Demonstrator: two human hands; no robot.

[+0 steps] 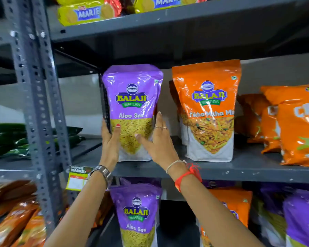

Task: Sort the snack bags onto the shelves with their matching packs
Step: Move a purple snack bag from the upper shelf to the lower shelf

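Left grip (110,139) clamped the Aloo Sev bag (132,93) while right grip (158,138), fingers straight, pressed its side, apparently to stand it upright.

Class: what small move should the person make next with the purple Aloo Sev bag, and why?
Probably ease both hands away: the purple Aloo Sev bag already stands upright on the shelf beside the orange bag, with the left hand and right hand flanking it.

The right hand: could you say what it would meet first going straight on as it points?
Probably the right edge of the purple bag, which the right hand flanks; past it, the gap before the orange bag. Depth is unclear.
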